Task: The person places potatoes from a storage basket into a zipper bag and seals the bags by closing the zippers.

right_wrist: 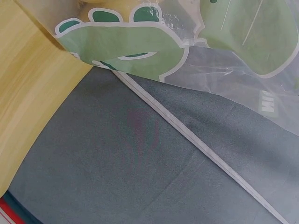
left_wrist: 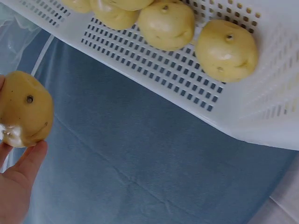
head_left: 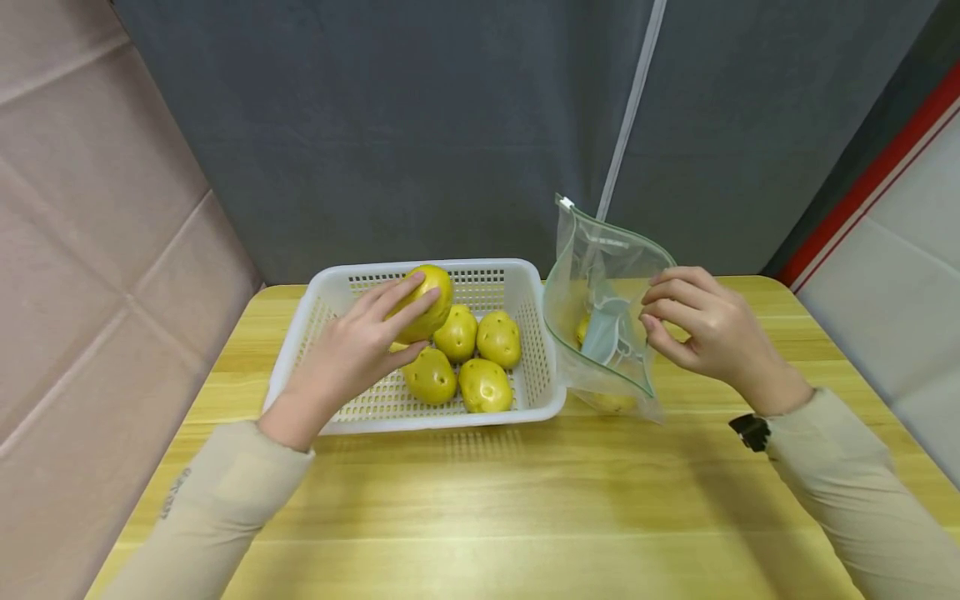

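My left hand [head_left: 360, 333] grips a yellow potato [head_left: 429, 293], held above the white basket [head_left: 442, 423]; the left wrist view shows fingertips [left_wrist: 33, 156] against this potato [left_wrist: 25, 109]. Several more potatoes [head_left: 486, 385] lie in the basket. At the basket's right side stands a clear zip bag [head_left: 611, 237] with its mouth spread wide and yellow potatoes [head_left: 615, 402] inside. My right hand [head_left: 701, 329] pinches the right edge of the bag's mouth between thumb and fingers. Green printing covers the bag [right_wrist: 126, 42] in the right wrist view, where the hand is out of sight.
Basket and bag stand on a wooden table [head_left: 450, 517], toward its far edge. Behind it hangs a dark grey curtain [head_left: 390, 142] with a pale strip. Light padded panels [head_left: 97, 275] rise on the left, and a white panel [head_left: 907, 258] with red trim on the right.
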### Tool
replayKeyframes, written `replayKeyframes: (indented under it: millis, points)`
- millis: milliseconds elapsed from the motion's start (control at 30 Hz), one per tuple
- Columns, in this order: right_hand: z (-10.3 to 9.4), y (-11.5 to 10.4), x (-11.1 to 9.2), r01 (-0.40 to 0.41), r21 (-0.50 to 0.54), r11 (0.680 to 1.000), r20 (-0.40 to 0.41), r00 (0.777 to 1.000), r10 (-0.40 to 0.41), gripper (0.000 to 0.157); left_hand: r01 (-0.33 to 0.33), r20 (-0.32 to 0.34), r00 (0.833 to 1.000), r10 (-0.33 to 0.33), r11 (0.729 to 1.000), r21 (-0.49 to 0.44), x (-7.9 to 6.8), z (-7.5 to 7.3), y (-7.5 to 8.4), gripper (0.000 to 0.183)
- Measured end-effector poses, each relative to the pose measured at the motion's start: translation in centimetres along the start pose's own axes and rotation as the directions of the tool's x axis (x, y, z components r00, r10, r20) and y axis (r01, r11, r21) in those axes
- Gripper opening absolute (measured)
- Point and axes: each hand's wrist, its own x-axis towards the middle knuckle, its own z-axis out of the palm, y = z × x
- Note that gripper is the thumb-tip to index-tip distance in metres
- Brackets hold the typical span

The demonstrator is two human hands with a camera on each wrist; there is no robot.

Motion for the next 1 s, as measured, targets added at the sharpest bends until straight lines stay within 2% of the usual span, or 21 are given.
replayKeyframes:
  millis: [433, 767, 1000]
  points:
    - [0.2, 0.0, 0.4, 0.002, 0.004, 1.0, -0.002, 1.0, -0.002, 0.047, -0.074, -0.123, 0.99, 0.071, 0.997, -0.025, 1.9, 0.1, 1.7, 0.063]
    - [0.2, -0.1, 0.4, 0.006, 0.009, 1.0, -0.003, 1.0, -0.006, 0.047, -0.145, -0.177, 0.975, 0.13, 0.987, -0.074, 3.6, 0.1, 3.2, 0.062]
    - [0.3, -0.1, 0.4, 0.011, 0.015, 1.0, -0.014, 1.0, -0.011, 0.046, -0.176, -0.2, 0.966, 0.162, 0.983, -0.052, 4.4, 0.1, 4.0, 0.058]
